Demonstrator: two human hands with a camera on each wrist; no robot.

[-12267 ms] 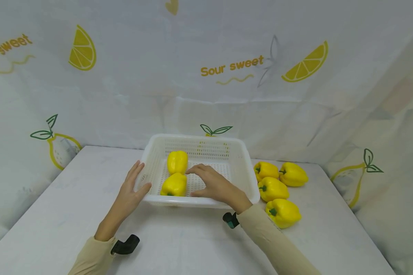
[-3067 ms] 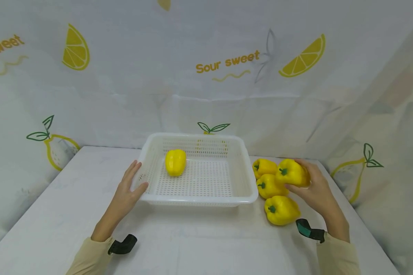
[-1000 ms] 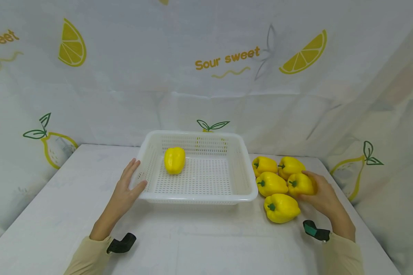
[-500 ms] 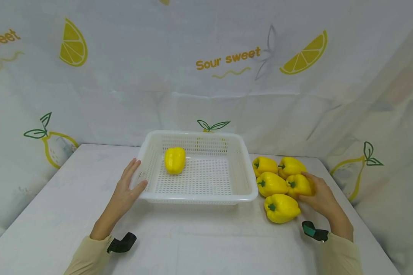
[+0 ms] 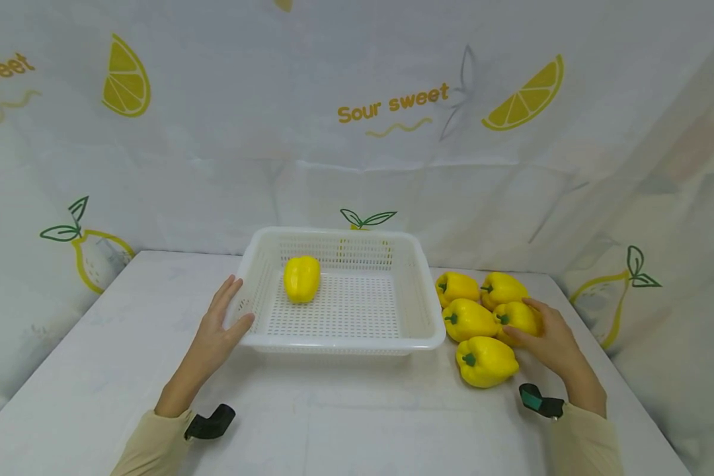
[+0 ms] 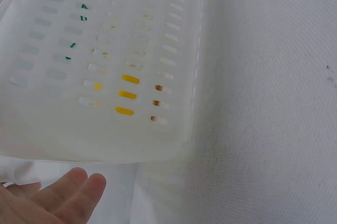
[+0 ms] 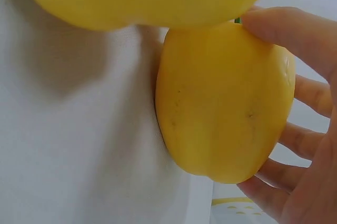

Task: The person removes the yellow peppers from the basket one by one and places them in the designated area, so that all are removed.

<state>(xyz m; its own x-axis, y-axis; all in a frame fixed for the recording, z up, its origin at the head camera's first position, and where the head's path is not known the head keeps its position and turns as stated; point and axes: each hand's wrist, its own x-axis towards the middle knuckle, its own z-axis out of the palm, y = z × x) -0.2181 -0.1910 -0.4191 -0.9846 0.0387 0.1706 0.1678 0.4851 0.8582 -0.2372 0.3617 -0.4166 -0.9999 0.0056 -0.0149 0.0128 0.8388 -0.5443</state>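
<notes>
My left hand [image 5: 217, 337] is beside the left end of a white perforated plastic basket [image 5: 345, 344], fingers straight and thumb at the rim. The left wrist view has its fingertips [image 6: 93, 182] right by the basket wall. One yellow bell pepper [image 5: 302, 279] lies in the basket's left part. Right of the basket, my right hand [image 5: 556, 340] curls round another yellow bell pepper [image 5: 519, 316] in a cluster of several. In the right wrist view the thumb lies over this pepper's [image 7: 224, 103] stem end, with the fingers along its far side.
The other yellow peppers stand close around: two at the back [image 5: 457, 288], one by the basket [image 5: 469, 320], one in front [image 5: 486, 361]. A white cloth covers the table [image 5: 357, 423]. A lemon-printed curtain [image 5: 309, 145] hangs behind. Black cameras [image 5: 210, 422] sit on both wrists.
Earlier, two peppers were in the basket; now one is. The right hand carried a pepper to the right-hand cluster. Since half a second ago its thumb has risen over that pepper. The left hand stays.
</notes>
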